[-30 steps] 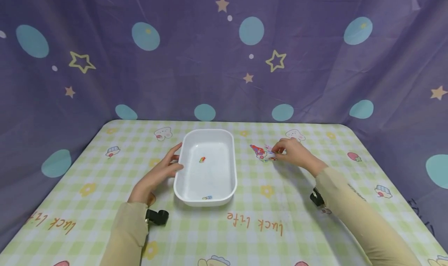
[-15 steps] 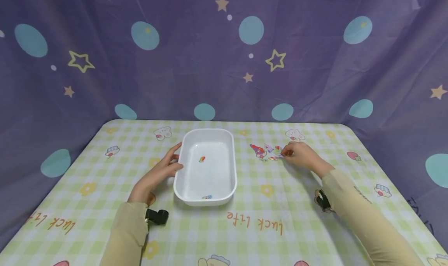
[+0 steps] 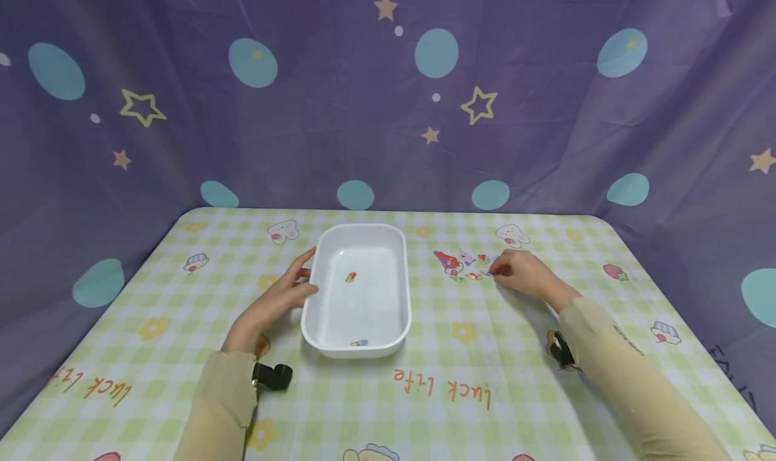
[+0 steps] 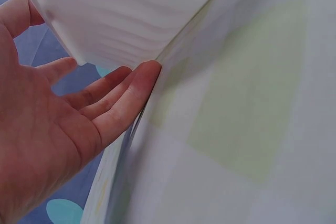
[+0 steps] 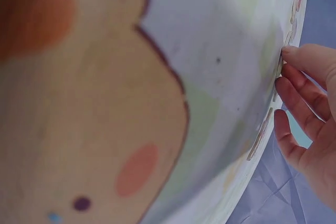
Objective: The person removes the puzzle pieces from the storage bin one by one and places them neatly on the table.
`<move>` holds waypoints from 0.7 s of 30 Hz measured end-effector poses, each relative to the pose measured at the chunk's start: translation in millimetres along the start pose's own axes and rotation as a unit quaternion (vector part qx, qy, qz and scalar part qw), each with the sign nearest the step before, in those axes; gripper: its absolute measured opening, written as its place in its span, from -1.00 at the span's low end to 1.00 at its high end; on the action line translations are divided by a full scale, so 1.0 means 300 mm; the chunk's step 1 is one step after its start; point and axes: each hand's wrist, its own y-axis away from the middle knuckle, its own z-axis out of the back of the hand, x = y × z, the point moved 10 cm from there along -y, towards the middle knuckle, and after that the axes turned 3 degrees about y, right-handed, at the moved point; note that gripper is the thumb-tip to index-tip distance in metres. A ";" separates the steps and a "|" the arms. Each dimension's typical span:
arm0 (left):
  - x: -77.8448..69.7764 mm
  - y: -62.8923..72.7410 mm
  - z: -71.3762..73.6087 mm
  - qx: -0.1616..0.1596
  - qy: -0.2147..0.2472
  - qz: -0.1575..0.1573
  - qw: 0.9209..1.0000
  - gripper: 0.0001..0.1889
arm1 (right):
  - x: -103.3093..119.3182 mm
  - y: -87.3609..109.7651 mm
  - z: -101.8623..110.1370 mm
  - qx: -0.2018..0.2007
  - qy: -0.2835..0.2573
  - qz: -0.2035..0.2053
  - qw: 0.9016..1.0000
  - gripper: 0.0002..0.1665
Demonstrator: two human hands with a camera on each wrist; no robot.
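My left hand rests against the left side of a white rectangular tray. Its fingers lie fairly straight along the tray wall in the left wrist view. Inside the tray are a small red-yellow flat piece and a bluish one. To the right, my right hand touches the tabletop with its fingertips at a small purple-blue piece, partly hidden beneath them. In the right wrist view its fingers are loosely extended beside thin flat pieces.
Several colourful flat pieces lie left of the right hand, among them a pink one, a red-green one and an orange-white one. A red-blue cone shape is beside them. A checked cloth covers the table; a purple curtain hangs behind.
My right hand has shifted right and slightly nearer, uncovering several flat pieces that now lie more spread out. The left hand and the tray have stayed put.
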 end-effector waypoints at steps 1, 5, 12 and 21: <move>0.000 0.001 0.000 0.000 -0.001 0.000 1.000 -0.24 | 0.000 0.000 0.001 0.000 0.000 -0.001 1.000 -0.85; 0.003 0.000 0.000 0.003 -0.004 -0.001 1.000 -0.24 | 0.009 -0.002 0.006 0.002 -0.001 0.000 1.000 -0.84; 0.004 -0.003 0.005 -0.005 -0.003 -0.004 1.000 -0.24 | 0.027 -0.013 0.042 -0.017 0.014 -0.006 1.000 -0.85; 0.009 -0.005 0.002 0.000 0.001 -0.002 1.000 -0.23 | 0.097 -0.035 0.084 -0.019 0.026 -0.002 0.999 -0.79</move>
